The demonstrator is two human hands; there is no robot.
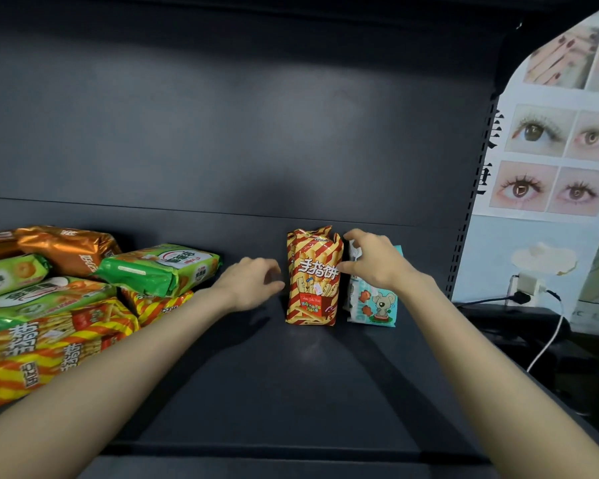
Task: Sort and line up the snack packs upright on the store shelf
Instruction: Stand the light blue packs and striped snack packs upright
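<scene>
The dark, matte metal shelf (256, 375) carries a loose heap of glossy foil snack packs (49, 305) at its left edge, green, orange and striped. Near the back right stands the red-and-yellow striped pack (312, 292) marked 手指饼, upright, with a teal cartoon-mouse pack (374, 305) just beside it. Your left hand (253, 281), loosely curled, holds nothing just left of the striped pack. Your right hand (374, 261) lies over the teal pack's top, thumb against the striped one; whether it grips, you cannot tell.

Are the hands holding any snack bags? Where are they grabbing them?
The right hand seems to grip the teal pack at its top. The left hand curls beside the striped pack; whether it touches cannot be told.
</scene>
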